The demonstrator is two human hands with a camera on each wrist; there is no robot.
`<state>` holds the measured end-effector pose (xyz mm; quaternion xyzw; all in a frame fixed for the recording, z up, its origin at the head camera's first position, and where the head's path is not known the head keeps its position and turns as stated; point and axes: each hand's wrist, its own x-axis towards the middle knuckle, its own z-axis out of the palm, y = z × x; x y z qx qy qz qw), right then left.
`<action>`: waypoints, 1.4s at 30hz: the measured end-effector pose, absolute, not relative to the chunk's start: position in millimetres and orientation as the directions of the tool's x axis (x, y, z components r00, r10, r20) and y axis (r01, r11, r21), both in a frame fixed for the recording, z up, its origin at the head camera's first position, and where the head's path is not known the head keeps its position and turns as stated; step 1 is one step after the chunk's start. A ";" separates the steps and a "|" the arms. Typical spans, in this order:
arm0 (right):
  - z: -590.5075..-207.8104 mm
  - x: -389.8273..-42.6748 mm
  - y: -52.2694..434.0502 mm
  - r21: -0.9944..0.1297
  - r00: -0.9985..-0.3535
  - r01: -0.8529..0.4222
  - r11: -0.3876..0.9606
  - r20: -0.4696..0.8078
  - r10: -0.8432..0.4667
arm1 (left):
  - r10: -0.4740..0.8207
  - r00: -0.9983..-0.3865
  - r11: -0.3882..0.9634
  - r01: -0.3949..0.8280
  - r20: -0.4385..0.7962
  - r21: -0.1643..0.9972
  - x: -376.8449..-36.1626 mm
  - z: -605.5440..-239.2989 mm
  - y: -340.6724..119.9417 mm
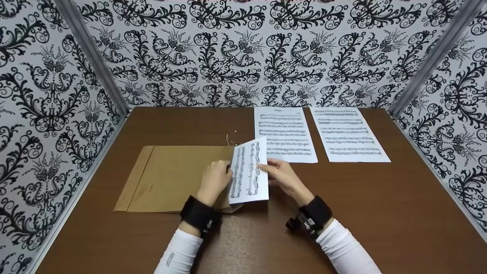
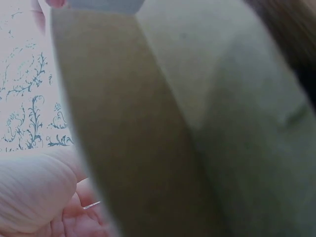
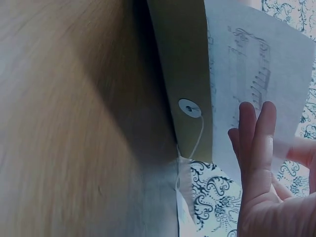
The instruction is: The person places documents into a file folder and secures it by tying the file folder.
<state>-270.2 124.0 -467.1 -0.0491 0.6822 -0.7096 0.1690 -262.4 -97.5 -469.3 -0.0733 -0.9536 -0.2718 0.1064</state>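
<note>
A brown paper envelope (image 1: 179, 179) lies on the left of the table, its right end lifted. My left hand (image 1: 217, 179) grips the envelope near that end, fingers curled at the edge. A sheet of music (image 1: 249, 171) stands tilted at the envelope's right end, its staves running sideways. My right hand (image 1: 285, 177) pinches the sheet's right edge, thumb on the printed face and fingers behind. In the right wrist view, a round white string button (image 3: 189, 107) with a string (image 3: 201, 133) shows on the envelope's flap (image 3: 187, 64). The left wrist view is filled by blurred brown paper (image 2: 118, 98).
Two more sheets of music lie printed side up at the back right, one nearer the middle (image 1: 285, 125) and one farther right (image 1: 350, 133). The brown table (image 1: 342, 198) is bounded by patterned walls (image 1: 243, 53) at the back and sides.
</note>
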 end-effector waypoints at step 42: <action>-471.6 -268.1 96.2 -0.984 -0.927 0.173 0.047 -0.179 -0.329 | 0.082 -0.961 0.847 0.207 0.265 0.490 -257.6 -462.6 -96.3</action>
